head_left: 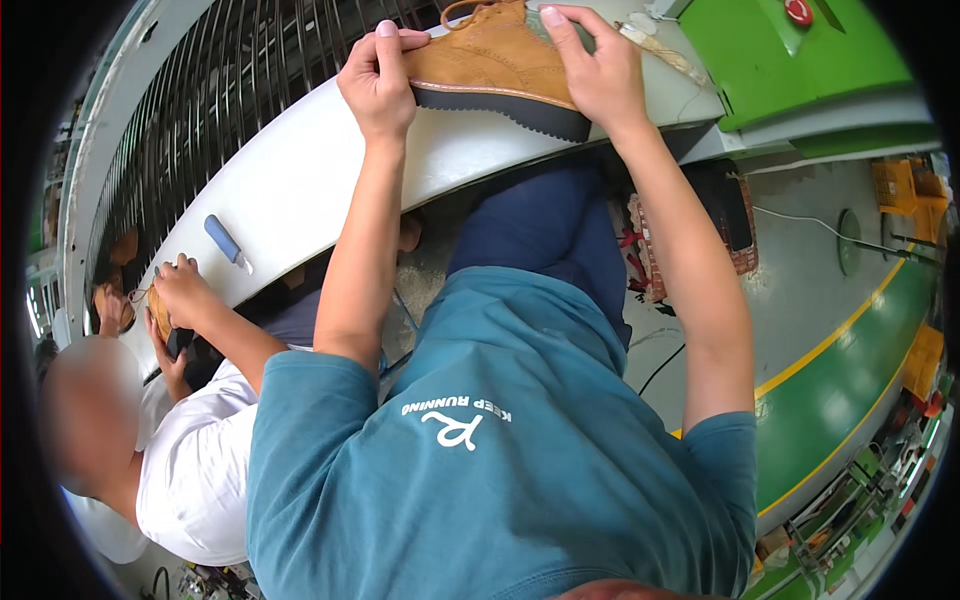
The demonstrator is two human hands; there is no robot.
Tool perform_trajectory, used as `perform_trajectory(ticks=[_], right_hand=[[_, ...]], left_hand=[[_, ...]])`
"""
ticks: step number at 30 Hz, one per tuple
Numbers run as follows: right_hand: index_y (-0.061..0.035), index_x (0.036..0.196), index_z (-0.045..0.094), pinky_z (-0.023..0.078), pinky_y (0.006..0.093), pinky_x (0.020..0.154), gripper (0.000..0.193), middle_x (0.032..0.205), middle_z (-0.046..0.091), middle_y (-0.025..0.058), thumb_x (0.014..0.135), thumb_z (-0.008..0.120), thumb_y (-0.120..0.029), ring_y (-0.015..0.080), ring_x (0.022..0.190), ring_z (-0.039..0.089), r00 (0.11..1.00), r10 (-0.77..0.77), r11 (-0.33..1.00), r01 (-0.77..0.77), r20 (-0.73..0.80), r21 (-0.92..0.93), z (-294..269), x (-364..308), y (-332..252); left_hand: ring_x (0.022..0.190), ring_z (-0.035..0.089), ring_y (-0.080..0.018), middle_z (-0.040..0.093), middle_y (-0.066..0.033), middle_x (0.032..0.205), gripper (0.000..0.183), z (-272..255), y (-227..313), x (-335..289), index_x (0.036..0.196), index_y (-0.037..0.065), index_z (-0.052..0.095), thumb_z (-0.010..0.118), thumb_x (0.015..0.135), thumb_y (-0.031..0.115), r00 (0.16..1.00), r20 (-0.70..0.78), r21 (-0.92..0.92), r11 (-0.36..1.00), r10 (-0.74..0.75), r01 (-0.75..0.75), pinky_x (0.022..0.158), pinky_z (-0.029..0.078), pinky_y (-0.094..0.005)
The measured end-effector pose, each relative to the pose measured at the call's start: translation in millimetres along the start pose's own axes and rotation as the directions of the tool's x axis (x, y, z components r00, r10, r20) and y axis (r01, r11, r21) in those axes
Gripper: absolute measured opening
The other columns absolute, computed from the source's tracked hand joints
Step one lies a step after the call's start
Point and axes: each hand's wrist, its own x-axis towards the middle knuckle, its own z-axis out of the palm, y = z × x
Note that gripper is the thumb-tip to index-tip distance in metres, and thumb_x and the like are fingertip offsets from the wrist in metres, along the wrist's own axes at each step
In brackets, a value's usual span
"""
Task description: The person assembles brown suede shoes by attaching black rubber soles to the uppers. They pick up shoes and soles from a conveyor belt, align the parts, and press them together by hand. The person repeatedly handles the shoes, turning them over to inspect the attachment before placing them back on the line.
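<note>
A tan lace-up boot (490,62) with a thick black ridged sole lies in both my hands above the white table. Its toe end is on the left, where my left hand (382,80) grips it with the thumb along the edge. At the heel end my right hand (598,72) clasps the back of the boot, thumb raised on the upper. A brown lace loops at the top edge of the view. Part of the boot is cut off there.
Left along the white table (290,170) lies a blue-handled knife (228,243). A co-worker in a white shirt (200,480) handles another tan boot (160,312). Metal rollers (220,80) run behind the table. A green machine (790,60) with a red button stands at right.
</note>
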Motion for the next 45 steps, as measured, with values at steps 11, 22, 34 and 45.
perform_trajectory(ticks=[11, 22, 34, 45], right_hand=[[0.0001, 0.142, 0.066, 0.054, 0.0397, 0.11, 0.051, 0.132, 0.073, 0.0179, 0.107, 0.075, -0.036, 0.0287, 0.124, 0.071, 0.934, -0.237, 0.971, 0.219, 0.267, 0.095, -38, -18, -16], [-0.0029, 0.161, 0.044, 0.045, 0.0499, 0.124, 0.134, 0.154, 0.056, 0.0264, 0.058, 0.107, -0.061, 0.0414, 0.147, 0.055, 0.961, -0.185, 0.959, 0.222, 0.206, -0.175, -17, -36, 4], [-0.0187, 0.174, 0.034, 0.043, 0.0453, 0.128, 0.137, 0.163, 0.051, 0.0177, 0.06, 0.11, -0.026, 0.0335, 0.151, 0.052, 0.874, -0.229, 0.966, 0.151, 0.429, 0.208, -40, -35, -11], [-0.0263, 0.173, 0.041, 0.062, 0.0478, 0.099, 0.129, 0.146, 0.06, 0.0112, 0.059, 0.099, -0.037, 0.0363, 0.116, 0.072, 0.693, -0.492, 0.806, 0.591, 0.527, -0.024, 19, -10, -129]], left_hand=[[0.109, 0.077, -0.0319, 0.081, -0.012, 0.115, 0.104, -8, 62, 5, 0.154, 0.015, 0.061, 0.099, 0.065, 0.055, 0.698, 0.71, 0.457, 0.692, 0.095, -0.559, 0.113, 0.051, -0.0483], [0.106, 0.078, -0.0342, 0.083, -0.0115, 0.107, 0.121, -10, 68, 1, 0.159, 0.028, 0.065, 0.104, 0.048, 0.055, 0.779, 0.62, 0.594, 0.702, -0.089, -0.393, 0.104, 0.059, -0.0464], [0.126, 0.071, -0.0367, 0.076, -0.0149, 0.13, 0.129, -21, 59, 2, 0.162, 0.017, 0.057, 0.107, 0.047, 0.045, 0.809, 0.583, 0.404, 0.834, 0.083, -0.376, 0.121, 0.049, -0.0474], [0.168, 0.021, -0.0482, 0.033, -0.022, 0.176, 0.137, -51, 94, -20, 0.171, 0.005, 0.034, 0.101, 0.063, 0.055, 0.876, 0.292, 0.177, 0.878, 0.384, -0.444, 0.135, 0.027, -0.0605]])
